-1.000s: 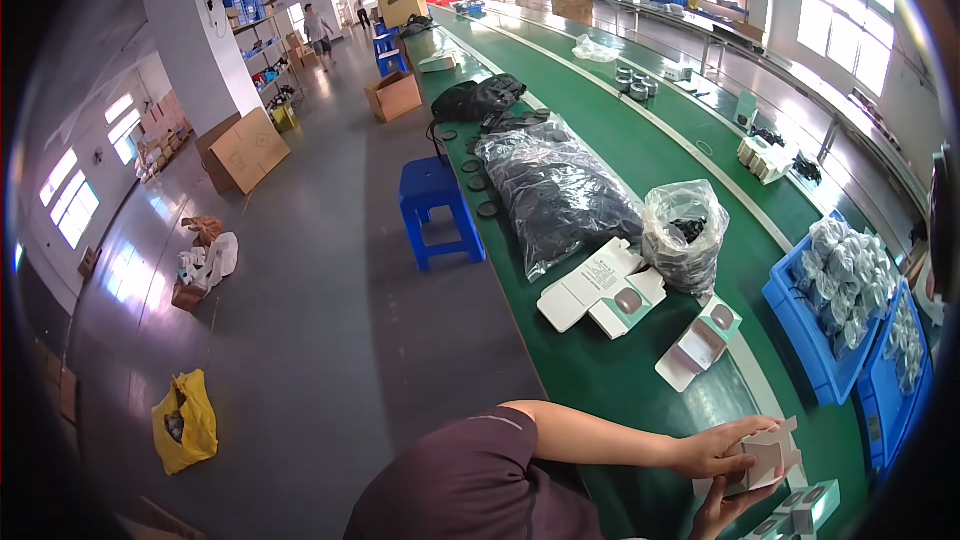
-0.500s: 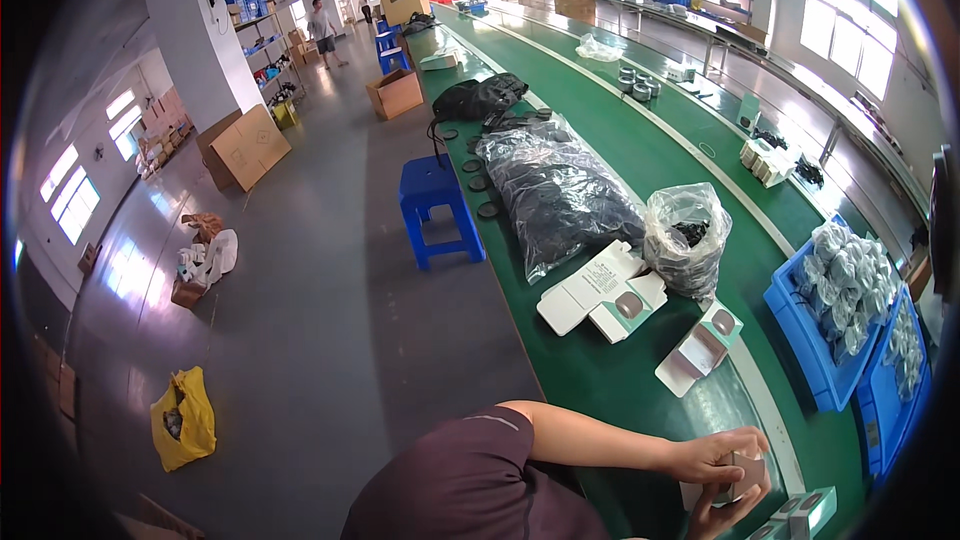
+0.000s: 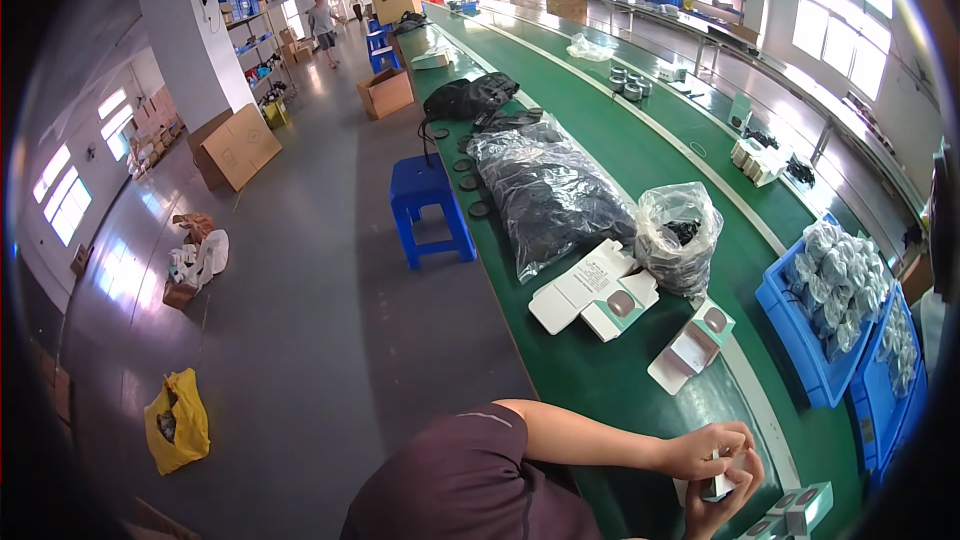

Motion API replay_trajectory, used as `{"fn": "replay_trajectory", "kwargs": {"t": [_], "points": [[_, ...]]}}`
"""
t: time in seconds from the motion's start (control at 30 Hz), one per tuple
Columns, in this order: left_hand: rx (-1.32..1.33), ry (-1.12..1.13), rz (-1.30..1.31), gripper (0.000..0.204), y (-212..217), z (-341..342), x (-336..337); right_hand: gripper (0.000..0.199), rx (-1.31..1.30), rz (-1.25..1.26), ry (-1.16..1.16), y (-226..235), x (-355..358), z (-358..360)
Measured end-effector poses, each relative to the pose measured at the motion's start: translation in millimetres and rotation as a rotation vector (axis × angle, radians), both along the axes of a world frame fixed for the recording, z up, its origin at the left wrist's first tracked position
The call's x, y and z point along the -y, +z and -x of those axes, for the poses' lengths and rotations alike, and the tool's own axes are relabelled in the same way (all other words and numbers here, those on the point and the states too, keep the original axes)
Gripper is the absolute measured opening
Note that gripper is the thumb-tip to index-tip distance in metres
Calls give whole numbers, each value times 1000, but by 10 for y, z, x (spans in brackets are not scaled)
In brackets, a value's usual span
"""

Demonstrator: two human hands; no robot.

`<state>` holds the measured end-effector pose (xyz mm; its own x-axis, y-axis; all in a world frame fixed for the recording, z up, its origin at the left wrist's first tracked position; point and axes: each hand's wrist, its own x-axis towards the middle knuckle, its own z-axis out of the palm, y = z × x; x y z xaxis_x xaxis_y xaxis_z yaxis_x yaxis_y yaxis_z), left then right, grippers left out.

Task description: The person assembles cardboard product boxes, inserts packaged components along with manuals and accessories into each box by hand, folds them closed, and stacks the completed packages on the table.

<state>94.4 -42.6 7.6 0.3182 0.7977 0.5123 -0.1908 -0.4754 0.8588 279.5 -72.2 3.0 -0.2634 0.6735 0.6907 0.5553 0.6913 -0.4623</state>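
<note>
Both hands are together over the green bench at the lower right, closed around a small white carton (image 3: 718,486). My left hand (image 3: 703,450) grips it from the far side, fingers bent over its upper edge. From the near side, my right hand (image 3: 726,503) wraps it; the fingers cover most of the carton. Just right of the hands stand closed white-and-green boxes (image 3: 806,510), partly cut off by the lower edge. Farther up lie an open white-and-green box (image 3: 694,348) and an unfolded flat carton (image 3: 596,292).
A clear bag of black parts (image 3: 680,240) stands beside a large plastic-wrapped black bundle (image 3: 550,190). Blue crates (image 3: 800,340) with bagged parts are at the right. A blue stool (image 3: 428,210) adjoins the bench's left edge. A person (image 3: 322,25) is in the far aisle.
The carton has turned in my hands, and its broad flap now shows less. My fingers have shifted around its top. The view has moved slightly; the distant person has changed stance.
</note>
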Motion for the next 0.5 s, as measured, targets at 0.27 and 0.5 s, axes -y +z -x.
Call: {"fn": "replay_trajectory", "kwargs": {"t": [0.27,0.5], "points": [[-113,-124,-16,28,132,100,-9,77,-182,45,98,0,-18,-10],[-369,-326,-47,85,648,412,23,95,-81,24,52,86,4,-96]]}}
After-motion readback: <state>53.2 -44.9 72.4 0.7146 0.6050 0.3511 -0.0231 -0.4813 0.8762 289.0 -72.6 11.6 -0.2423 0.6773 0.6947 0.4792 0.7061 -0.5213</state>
